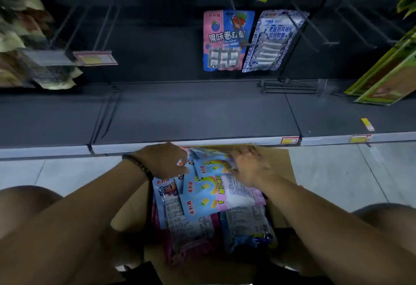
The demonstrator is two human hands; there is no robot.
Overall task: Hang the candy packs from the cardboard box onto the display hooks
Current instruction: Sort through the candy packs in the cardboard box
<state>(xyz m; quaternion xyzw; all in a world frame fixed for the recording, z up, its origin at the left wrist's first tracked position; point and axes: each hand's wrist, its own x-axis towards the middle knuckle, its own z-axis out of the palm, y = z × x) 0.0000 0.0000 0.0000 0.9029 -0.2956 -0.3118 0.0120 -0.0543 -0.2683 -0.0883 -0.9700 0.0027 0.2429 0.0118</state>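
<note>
While the far left is just blurry snack bags [27, 43], the hooks [104, 25] next to them stick out over the dark shelf [191, 113], and one has a pink price tag [94, 58] on its front end. Lower down, the left hand [165, 161], beaded bracelet [137, 165] on the wrist, reaches into the cardboard box [279, 167] just in front of the shelf edge. Its bent fingers sit on the candy packs [202, 197], but I can't tell if it's gripping one or only touching. The packs are piled loose in the box, mostly light blue with some pink. Up on the hooks behind, a pink-and-blue pack [227, 41] and a blue-and-white pack [272, 41] hang side by side. The right hand [247, 167] curls around the far edge of the top pack [213, 165] in the pile. Far right, green packages [382, 82] lean over the shelf.
</note>
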